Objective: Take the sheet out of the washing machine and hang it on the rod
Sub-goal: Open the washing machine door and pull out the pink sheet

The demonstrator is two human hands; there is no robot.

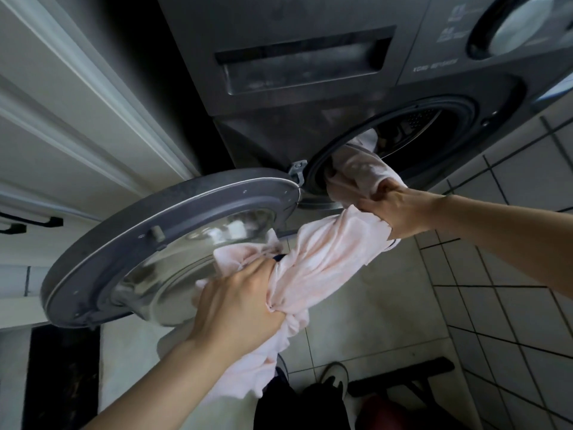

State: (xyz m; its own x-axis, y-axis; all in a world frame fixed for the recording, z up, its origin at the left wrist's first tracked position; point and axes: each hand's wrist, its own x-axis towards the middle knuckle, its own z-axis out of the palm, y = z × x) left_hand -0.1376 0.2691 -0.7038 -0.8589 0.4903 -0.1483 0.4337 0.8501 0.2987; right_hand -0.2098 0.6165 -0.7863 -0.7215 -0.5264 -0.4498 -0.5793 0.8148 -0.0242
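With the sheet [325,256] twisted like a rope, half out of the washing machine [341,125] past its open door [173,243] and gripped tight by both hands, left [238,305] and right [393,209]: pull hand over hand, keeping the tail off the floor [387,305].

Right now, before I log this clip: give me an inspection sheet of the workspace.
Surface: pale tiled floor.
Job's things: pink sheet partly pulled from the washing machine drum; door swung open; rod not in view.
Clutter: dark frame on the floor, kind unclear.
Grippers: left hand and right hand both grip the sheet.
Cables: nothing seen.
Surroundings: white cabinet left, tiled wall right.
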